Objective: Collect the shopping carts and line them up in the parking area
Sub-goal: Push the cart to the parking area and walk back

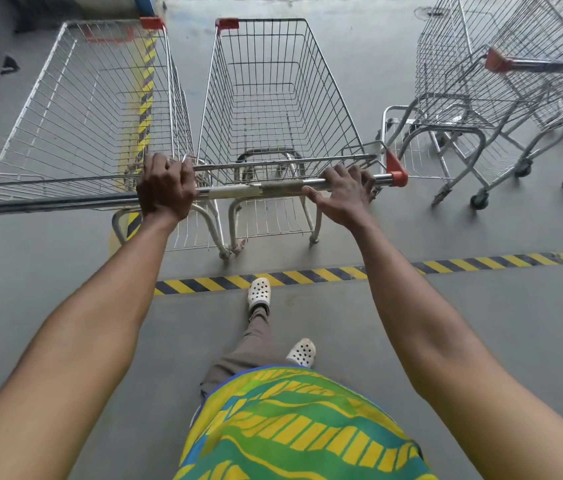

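Hands grip one silver wire shopping cart by its steel handle bar: left hand and right hand fingers curl around it.

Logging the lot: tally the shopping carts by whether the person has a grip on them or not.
Gripped carts: 1, the middle cart, left hand and right hand on its handle
Free carts: 3, left cart, two right carts
Total: 4

Both hands' fingers curled; arms outstretched
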`<state>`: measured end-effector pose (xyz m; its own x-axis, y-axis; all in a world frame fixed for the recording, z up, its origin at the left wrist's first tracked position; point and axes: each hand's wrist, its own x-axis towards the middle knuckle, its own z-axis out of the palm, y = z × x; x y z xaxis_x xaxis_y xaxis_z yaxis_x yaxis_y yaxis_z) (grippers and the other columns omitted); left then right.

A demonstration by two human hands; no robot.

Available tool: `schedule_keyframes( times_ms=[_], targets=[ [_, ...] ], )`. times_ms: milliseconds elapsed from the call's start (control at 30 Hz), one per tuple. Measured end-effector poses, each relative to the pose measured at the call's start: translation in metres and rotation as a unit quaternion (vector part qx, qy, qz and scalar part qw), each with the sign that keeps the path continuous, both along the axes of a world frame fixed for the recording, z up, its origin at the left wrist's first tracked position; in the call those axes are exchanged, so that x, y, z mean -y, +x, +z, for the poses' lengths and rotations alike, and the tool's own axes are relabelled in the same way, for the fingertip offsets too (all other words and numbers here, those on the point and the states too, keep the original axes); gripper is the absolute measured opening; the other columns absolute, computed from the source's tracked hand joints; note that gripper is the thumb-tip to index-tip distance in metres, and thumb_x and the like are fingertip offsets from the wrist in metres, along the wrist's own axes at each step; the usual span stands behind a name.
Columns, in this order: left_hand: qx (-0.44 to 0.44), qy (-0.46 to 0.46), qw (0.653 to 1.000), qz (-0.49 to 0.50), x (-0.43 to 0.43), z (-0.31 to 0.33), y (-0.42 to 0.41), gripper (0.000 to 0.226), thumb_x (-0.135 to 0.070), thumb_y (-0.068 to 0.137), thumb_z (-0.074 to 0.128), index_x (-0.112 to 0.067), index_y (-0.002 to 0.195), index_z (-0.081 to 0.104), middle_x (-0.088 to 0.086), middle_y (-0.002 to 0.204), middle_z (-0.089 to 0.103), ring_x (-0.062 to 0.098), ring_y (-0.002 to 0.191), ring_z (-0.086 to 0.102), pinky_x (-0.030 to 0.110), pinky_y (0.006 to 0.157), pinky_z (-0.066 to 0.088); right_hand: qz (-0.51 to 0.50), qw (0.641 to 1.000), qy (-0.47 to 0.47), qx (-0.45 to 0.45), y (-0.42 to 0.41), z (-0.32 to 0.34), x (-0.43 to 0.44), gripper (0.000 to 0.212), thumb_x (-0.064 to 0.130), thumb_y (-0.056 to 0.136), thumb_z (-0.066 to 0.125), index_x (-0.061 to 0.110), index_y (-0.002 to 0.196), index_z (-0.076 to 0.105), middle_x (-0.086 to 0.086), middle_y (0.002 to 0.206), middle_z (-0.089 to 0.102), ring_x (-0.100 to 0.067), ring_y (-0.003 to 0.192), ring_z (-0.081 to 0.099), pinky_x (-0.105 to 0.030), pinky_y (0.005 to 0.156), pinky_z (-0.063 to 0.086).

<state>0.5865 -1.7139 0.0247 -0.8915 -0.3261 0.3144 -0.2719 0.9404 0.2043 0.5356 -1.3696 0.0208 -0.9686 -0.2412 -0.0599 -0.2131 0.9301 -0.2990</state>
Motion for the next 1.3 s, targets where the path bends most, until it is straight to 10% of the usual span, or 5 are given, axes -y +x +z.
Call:
schedule_keyframes(
  times_ms=[467,933,1100,1300],
  targets=[
    [-0.075,0.017,0.997,-0.012,-0.002,-0.011,0.003,0.036,-0.025,0.104,0.041,-0.004,0.083,0.06,0.019,0.089,0.06,0.037,0.085,0.054,0.045,0.066,0.038,0.003,1.0,0.006,-0.002,-0.001,0.0,0.0,0.062,0.078,0.086,0.033,0.029,0.112,0.058,0.004,0.116,0.051,-0.023,0.121,0.039,-0.046,0.101,0.024],
    [-0.044,-0.035,0.998,-0.017,-0.003,-0.023,0.018,0.032,-0.03,0.104,0.039,-0.008,0.114,0.061,0.021,0.105,0.05,0.037,0.095,0.05,0.048,0.077,0.045,0.021,1.0,-0.02,0.009,-0.001,0.0,-0.006,0.051,0.077,0.092,0.038,0.03,0.107,0.051,0.003,0.116,0.048,-0.023,0.123,0.037,-0.048,0.107,0.027],
    [-0.026,-0.023,0.999,-0.011,-0.005,-0.021,0.019,0.034,-0.03,0.103,0.037,-0.008,0.114,0.061,0.021,0.106,0.049,0.038,0.096,0.049,0.048,0.079,0.045,-0.168,0.985,-0.027,0.007,-0.007,-0.008,-0.022,0.066,0.08,0.095,0.014,0.04,0.135,0.046,-0.004,0.163,0.013,-0.028,0.156,-0.002,-0.05,0.112,-0.032],
    [-0.012,-0.027,1.0,-0.012,-0.005,-0.022,0.018,0.035,-0.031,0.103,0.036,-0.008,0.118,0.059,0.022,0.109,0.049,0.04,0.098,0.049,0.049,0.082,0.044,-0.32,0.935,-0.142,0.054,-0.01,-0.001,-0.042,0.07,0.074,0.096,0.033,0.026,0.147,0.039,-0.01,0.17,-0.007,-0.033,0.157,-0.01,-0.057,0.125,0.004]
  ],
)
